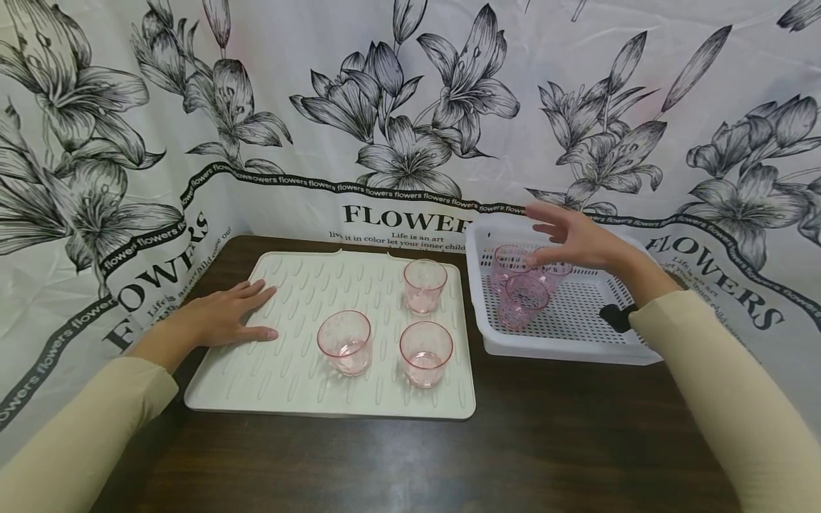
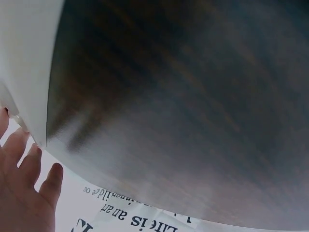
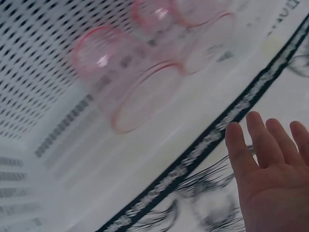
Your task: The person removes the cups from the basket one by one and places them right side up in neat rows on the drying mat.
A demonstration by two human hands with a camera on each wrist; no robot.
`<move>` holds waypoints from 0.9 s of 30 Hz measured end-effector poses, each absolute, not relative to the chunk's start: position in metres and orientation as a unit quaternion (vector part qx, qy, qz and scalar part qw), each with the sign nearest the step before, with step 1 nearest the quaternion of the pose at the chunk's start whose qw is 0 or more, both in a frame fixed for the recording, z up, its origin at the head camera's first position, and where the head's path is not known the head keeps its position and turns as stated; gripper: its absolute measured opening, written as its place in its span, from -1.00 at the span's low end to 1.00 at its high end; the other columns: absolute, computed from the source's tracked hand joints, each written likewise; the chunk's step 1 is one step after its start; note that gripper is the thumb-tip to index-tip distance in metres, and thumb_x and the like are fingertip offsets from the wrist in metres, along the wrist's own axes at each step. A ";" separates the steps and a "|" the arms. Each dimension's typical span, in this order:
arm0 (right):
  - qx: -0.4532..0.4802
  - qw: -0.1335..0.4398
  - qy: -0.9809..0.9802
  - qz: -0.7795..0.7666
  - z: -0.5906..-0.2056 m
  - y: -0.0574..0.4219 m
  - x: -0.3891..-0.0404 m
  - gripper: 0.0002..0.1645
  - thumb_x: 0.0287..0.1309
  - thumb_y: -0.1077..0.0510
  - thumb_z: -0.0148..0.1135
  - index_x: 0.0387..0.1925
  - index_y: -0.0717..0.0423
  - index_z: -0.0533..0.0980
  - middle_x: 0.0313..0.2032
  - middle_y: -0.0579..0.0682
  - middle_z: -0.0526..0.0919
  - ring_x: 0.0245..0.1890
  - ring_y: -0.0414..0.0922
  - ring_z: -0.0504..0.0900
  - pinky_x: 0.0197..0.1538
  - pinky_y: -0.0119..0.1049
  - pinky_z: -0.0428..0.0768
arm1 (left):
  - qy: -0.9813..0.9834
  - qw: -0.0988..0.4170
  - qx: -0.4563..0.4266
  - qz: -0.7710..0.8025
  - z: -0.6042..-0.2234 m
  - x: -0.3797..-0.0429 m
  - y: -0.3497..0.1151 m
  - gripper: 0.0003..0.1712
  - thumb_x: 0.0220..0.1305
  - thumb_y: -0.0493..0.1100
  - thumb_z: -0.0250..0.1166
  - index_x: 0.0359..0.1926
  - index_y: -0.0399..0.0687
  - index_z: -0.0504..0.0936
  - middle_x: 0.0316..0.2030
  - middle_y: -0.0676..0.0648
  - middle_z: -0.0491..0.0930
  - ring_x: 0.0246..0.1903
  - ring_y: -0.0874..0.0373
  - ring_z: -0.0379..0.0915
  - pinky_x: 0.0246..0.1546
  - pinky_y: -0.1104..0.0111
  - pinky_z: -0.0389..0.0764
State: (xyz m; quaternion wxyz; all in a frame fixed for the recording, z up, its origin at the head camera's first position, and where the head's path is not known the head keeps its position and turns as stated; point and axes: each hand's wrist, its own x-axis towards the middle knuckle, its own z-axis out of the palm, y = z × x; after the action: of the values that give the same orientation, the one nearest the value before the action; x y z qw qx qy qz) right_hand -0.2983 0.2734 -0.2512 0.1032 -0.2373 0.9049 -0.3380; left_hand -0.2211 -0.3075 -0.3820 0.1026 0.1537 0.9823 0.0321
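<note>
My left hand (image 1: 224, 313) rests with spread fingers on the left side of a cream ridged drying mat (image 1: 288, 388). Three pink-tinted glasses stand upright on the mat: a back right glass (image 1: 425, 288), a front right glass (image 1: 426, 356) and a middle glass (image 1: 346, 345). Over a white perforated basket (image 1: 564, 347), my right hand (image 1: 580, 242) hovers with fingers extended and holds nothing. Beneath it several pink glasses (image 1: 522, 306) sit together in the basket's left part, partly hidden by the hand. In the right wrist view, a glass (image 3: 130, 87) lies apart from the fingers.
A dark wooden table (image 1: 398, 463) carries the mat and basket side by side, a narrow gap between them. Behind and at both sides hangs a white cloth (image 1: 288, 206) with black flower prints. A small black object (image 1: 616, 318) shows beside the right wrist.
</note>
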 end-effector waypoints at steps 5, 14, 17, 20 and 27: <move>-0.210 0.103 0.912 -0.336 -0.260 0.295 -0.304 0.08 0.15 0.11 0.46 0.55 0.08 0.04 0.53 0.16 0.08 0.46 0.24 0.16 0.37 0.23 0.22 | 0.982 0.100 0.155 0.029 -0.383 -0.220 -0.307 0.19 0.14 0.58 0.13 0.52 -0.13 0.13 0.48 -0.38 0.06 0.41 -0.44 -0.02 0.15 -0.39 0.24; -0.184 0.112 0.918 -0.333 -0.273 0.322 -0.311 0.12 0.13 0.12 0.47 0.55 0.18 0.00 0.52 0.25 0.04 0.44 0.33 0.15 0.34 0.26 0.24 | 0.983 0.099 0.153 0.036 -0.385 -0.223 -0.307 0.21 0.12 0.60 0.12 0.53 -0.12 0.13 0.49 -0.37 0.05 0.43 -0.42 -0.04 0.17 -0.39 0.22; -0.169 0.119 0.920 -0.334 -0.276 0.327 -0.312 0.12 0.14 0.10 0.46 0.55 0.18 0.00 0.52 0.26 0.03 0.45 0.33 0.13 0.34 0.26 0.25 | 0.982 0.101 0.153 0.035 -0.385 -0.223 -0.308 0.21 0.12 0.60 0.12 0.53 -0.12 0.13 0.49 -0.37 0.05 0.43 -0.43 -0.04 0.17 -0.39 0.21; -0.162 0.131 0.919 -0.335 -0.280 0.329 -0.312 0.13 0.14 0.10 0.46 0.54 0.22 -0.02 0.52 0.30 0.00 0.45 0.34 0.09 0.33 0.25 0.24 | 0.982 0.098 0.155 0.034 -0.385 -0.223 -0.307 0.20 0.13 0.59 0.12 0.53 -0.13 0.14 0.48 -0.37 0.05 0.43 -0.42 -0.03 0.17 -0.38 0.23; -0.156 0.148 0.923 -0.319 -0.291 0.331 -0.315 0.15 0.14 0.11 0.46 0.54 0.26 -0.05 0.51 0.36 -0.03 0.45 0.37 0.07 0.33 0.26 0.23 | 0.983 0.096 0.153 0.033 -0.383 -0.222 -0.306 0.20 0.13 0.58 0.14 0.52 -0.12 0.15 0.48 -0.36 0.06 0.43 -0.41 -0.02 0.17 -0.38 0.23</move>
State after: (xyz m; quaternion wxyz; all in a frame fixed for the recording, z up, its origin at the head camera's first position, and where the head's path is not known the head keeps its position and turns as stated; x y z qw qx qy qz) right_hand -0.3154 0.3311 -0.2912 0.1481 -0.1564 0.9228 -0.3194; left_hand -0.2217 -0.3061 -0.3835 0.0961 0.1530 0.9830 0.0335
